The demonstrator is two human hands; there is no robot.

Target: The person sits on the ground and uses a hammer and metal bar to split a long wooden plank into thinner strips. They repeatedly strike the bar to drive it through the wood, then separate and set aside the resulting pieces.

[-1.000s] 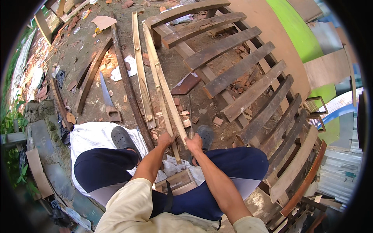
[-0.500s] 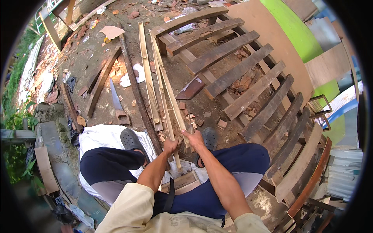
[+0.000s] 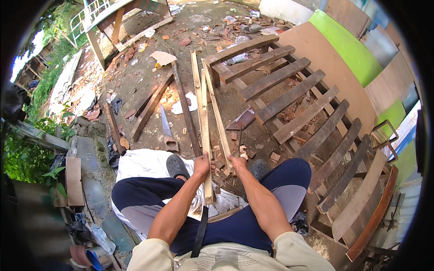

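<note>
My left hand (image 3: 203, 167) is closed around a long pale wooden strip (image 3: 206, 126), whose near end hangs past the hand above my lap. Another pale strip (image 3: 195, 67) runs alongside it at the far end; I cannot tell whether the hand grips that too. My right hand (image 3: 238, 164) is closed on the near end of a thinner wooden strip (image 3: 217, 106), which slants away to the far left. The strips lie close together at the far ends and spread apart toward my hands.
A slatted wooden frame (image 3: 296, 128) fills the right side. Left of the strips lie a handsaw (image 3: 166, 128), a dark pole (image 3: 183, 104) and a wooden beam (image 3: 153, 106). White cloth (image 3: 140, 162) lies under my legs, beside a low concrete wall (image 3: 92, 167). Wood scraps litter the ground.
My hands have moved farther apart, separating the near parts of the strips. The view has shifted, showing more of the far ground.
</note>
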